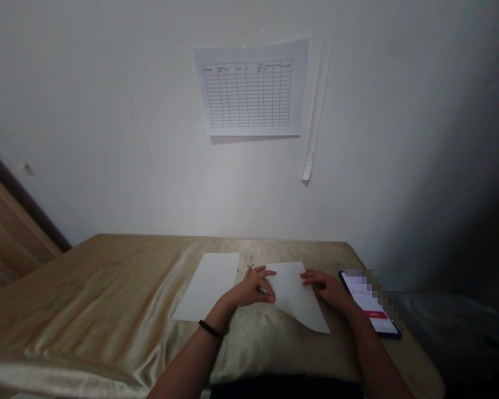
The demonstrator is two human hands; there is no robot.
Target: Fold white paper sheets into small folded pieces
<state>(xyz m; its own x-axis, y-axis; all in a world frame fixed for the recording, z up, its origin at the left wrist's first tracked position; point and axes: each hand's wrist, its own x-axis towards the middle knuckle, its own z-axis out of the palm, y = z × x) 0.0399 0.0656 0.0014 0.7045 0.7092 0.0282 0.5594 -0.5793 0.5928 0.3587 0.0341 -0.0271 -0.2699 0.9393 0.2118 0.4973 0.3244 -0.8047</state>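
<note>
A white sheet of paper (296, 293) lies on the cloth-covered table between my hands. My left hand (253, 288) is at its left side, with thumb and forefinger closed together at the lower left edge and the other fingers spread over the upper left. That lower edge curves up and inward near the thumb. My right hand (326, 287) touches the sheet's right edge with outstretched fingertips, palm down. To the left of my left hand, a second white sheet (208, 282) lies flat, apart from the first. A dark band circles my left wrist.
A phone (370, 305) with a lit screen lies right of my right forearm, near the table's edge. The shiny gold tablecloth (108, 310) is wrinkled at the left. A printed table sheet (249, 91) hangs on the wall, beside a loose white strip (316, 116).
</note>
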